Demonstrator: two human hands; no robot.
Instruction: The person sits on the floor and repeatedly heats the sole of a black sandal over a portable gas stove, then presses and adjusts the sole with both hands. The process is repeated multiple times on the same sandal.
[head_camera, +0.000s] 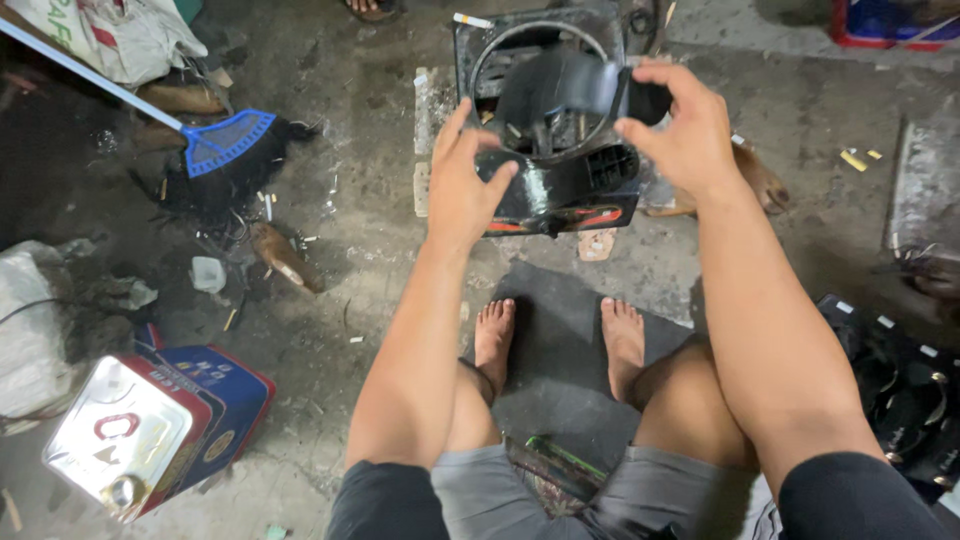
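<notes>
The person sits with bare feet on the concrete floor, both hands raised over a black plastic fan housing that is held up in front of the knees. The left hand closes its grip on the housing's lower left edge. The right hand pinches the dark fan blade at the housing's round opening. A blue broom and a square oil tin lie well apart to the left.
</notes>
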